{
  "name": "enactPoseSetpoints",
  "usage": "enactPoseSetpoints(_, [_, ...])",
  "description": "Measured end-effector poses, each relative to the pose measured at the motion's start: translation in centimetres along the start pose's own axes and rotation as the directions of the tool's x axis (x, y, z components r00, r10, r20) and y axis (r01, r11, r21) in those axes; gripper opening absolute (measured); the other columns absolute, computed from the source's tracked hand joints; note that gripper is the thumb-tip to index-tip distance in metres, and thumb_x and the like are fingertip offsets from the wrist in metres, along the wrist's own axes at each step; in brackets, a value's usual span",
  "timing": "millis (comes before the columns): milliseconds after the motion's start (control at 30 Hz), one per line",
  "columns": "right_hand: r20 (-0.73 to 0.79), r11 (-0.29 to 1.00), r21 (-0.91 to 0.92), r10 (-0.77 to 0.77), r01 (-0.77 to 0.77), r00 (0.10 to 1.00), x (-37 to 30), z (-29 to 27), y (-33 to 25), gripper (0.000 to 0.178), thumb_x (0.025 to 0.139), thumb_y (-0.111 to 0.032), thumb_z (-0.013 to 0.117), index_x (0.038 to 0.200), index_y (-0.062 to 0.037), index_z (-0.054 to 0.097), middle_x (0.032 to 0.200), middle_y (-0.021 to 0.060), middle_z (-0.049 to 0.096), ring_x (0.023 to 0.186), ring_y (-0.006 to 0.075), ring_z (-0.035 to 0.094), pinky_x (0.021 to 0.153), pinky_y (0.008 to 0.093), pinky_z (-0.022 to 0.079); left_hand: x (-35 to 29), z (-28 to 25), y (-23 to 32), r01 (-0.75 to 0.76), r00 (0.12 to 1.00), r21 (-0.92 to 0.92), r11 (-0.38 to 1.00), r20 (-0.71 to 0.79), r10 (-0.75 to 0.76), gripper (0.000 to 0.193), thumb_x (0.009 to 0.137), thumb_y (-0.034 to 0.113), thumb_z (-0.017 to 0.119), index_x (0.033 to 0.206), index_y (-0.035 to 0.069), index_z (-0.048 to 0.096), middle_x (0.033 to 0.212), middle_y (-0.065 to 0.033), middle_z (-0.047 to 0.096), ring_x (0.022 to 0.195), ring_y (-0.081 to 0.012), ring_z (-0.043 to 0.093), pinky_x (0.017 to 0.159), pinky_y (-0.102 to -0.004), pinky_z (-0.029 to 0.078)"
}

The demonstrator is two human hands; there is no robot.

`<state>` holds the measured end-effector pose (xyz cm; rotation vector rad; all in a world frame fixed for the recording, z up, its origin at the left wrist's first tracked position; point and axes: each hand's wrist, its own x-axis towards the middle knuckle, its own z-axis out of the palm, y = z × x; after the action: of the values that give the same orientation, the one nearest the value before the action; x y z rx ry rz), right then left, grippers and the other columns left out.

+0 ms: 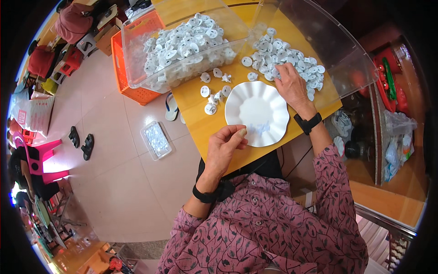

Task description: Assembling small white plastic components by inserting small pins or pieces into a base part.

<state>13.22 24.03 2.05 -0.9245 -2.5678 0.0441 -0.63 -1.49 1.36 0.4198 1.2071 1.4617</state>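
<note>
My left hand is closed in a pinch over the near left rim of a white plate with a wavy edge; what its fingertips hold, if anything, is too small to make out. Several tiny pale blue pieces lie on the plate. Beyond the plate, my right hand has its fingers closed on a white plastic part at the edge of a pile of white round-headed plastic parts. Several more loose white parts lie left of the plate on the yellow table.
A clear tub heaped with similar parts stands at the far left, beside an orange crate. Another clear tub surrounds the right-hand pile. A small clear box, slippers and sandals are on the floor. Other people sit at left.
</note>
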Motion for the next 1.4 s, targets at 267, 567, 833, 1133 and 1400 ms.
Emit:
enactPoseSetpoints(267, [-0.057, 1.0, -0.013, -0.028, 0.027, 0.998, -0.2, 0.4, 0.5, 0.029, 0.083, -0.009, 0.069, 0.109, -0.0037, 0.058, 0.106, 0.0125, 0.056, 0.095, 0.0334, 0.062, 0.075, 0.042, 0.054, -0.2, 0.2, -0.1, -0.011, 1.0, -0.003, 1.0, -0.01, 0.011, 0.027, 0.095, 0.016, 0.063, 0.112, -0.005, 0.065, 0.098, -0.0097, 0.068, 0.082, -0.0147, 0.065, 0.075, -0.0262, 0.053])
enactPoseSetpoints(567, [-0.133, 0.981, 0.186, 0.071, -0.046, 0.989, -0.9, 0.2, 0.9, 0.007, 0.084, -0.009, 0.068, 0.089, -0.0068, 0.062, 0.087, 0.0099, 0.064, 0.081, 0.0339, 0.063, 0.069, 0.0416, 0.051, -0.2, 0.0, -0.3, 0.004, 1.0, 0.015, 1.0, -0.013, -0.004, 0.027, 0.095, 0.016, 0.063, 0.113, -0.005, 0.065, 0.098, -0.0095, 0.068, 0.081, -0.0146, 0.065, 0.074, -0.026, 0.053])
enactPoseSetpoints(833, [0.15, 0.707, 0.612, 0.337, -0.356, 0.929, -5.0, -4.0, -4.3, 0.005, 0.089, -0.005, 0.063, 0.092, -0.0009, 0.065, 0.077, 0.0029, 0.065, 0.067, 0.0075, 0.057, 0.062, 0.0235, 0.047, -0.1, -0.5, -0.5, -0.057, 0.997, -0.009, 0.998, 0.051, 0.057, 0.031, 0.096, 0.017, 0.063, 0.118, -0.005, 0.063, 0.093, -0.0093, 0.069, 0.081, -0.0132, 0.065, 0.077, -0.0252, 0.053])
enactPoseSetpoints(1133, [0.502, 0.285, 0.803, 0.152, -0.524, 0.852, -10.7, -4.7, -10.9, 0.008, 0.093, -0.004, 0.063, 0.098, 0.001, 0.064, 0.083, -0.0007, 0.064, 0.072, 0.0044, 0.057, 0.065, 0.0205, 0.049, -0.5, -0.2, -0.8, -0.03, 0.947, -0.079, 0.996, 0.317, 0.054, 0.037, 0.095, 0.008, 0.062, 0.13, -0.004, 0.057, 0.109, -0.015, 0.069, 0.093, -0.0189, 0.069, 0.083, -0.0277, 0.056])
enactPoseSetpoints(1400, [0.195, 0.649, 0.653, 0.354, -0.39, 0.915, -11.8, -4.9, -9.3, 0.009, 0.09, -0.002, 0.064, 0.099, 0.0, 0.064, 0.086, 0.007, 0.065, 0.071, 0.0124, 0.063, 0.063, 0.0249, 0.05, -0.5, -1.5, -1.1, -0.023, 0.969, -0.171, 0.985, 0.237, 0.064, 0.033, 0.094, 0.005, 0.062, 0.126, -0.004, 0.059, 0.101, -0.0128, 0.069, 0.088, -0.0192, 0.07, 0.079, -0.0269, 0.058])
